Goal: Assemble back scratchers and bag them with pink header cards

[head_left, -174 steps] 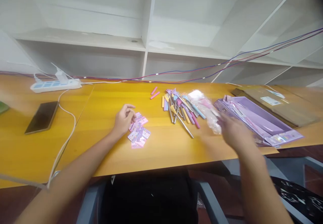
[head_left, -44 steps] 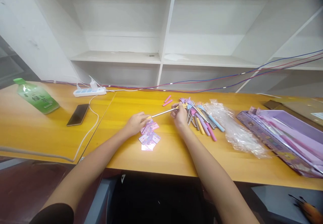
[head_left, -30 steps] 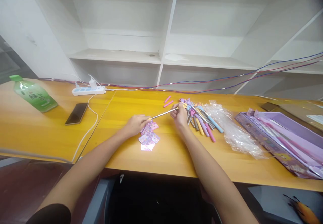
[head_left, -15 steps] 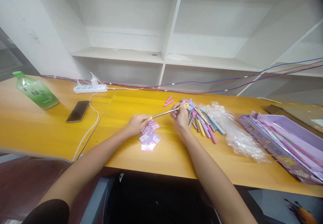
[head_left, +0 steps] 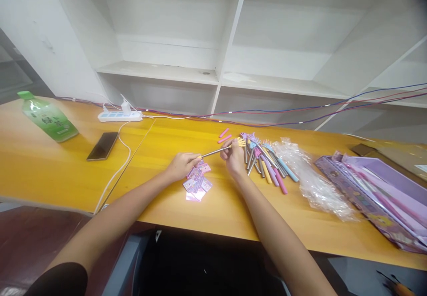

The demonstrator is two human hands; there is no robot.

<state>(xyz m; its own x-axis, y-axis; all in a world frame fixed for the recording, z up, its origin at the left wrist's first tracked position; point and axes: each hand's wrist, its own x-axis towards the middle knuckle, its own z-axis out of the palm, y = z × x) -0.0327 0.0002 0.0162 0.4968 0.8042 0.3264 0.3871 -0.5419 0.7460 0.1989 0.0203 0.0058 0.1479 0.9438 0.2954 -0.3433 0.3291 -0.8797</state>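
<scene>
Between my two hands stretches a back scratcher (head_left: 215,151) with a metal rod and a yellow hand-shaped head. My left hand (head_left: 183,165) is closed on its yellow handle end, most of which the fingers hide. Just below the head, my right hand (head_left: 234,157) grips the rod. Small pink and purple printed cards (head_left: 197,182) lie in a loose pile beside my left hand. To the right of my right hand is a heap of colourful back scratchers (head_left: 267,160), heads pointing away from me. Two pink tubes (head_left: 224,136) lie behind my right hand.
Crumpled clear plastic bags (head_left: 313,180) lie right of the heap, beside a purple box (head_left: 373,198) and a flat cardboard piece (head_left: 400,154). At left are a green bottle (head_left: 50,117), a phone (head_left: 102,146) and a power strip (head_left: 120,116). White shelves (head_left: 160,71) stand behind the table.
Earlier my left hand was at the cards and my right hand by the plastic bags; now both hold the yellow back scratcher. Over the last second, my right hand has shifted slightly left along it.
</scene>
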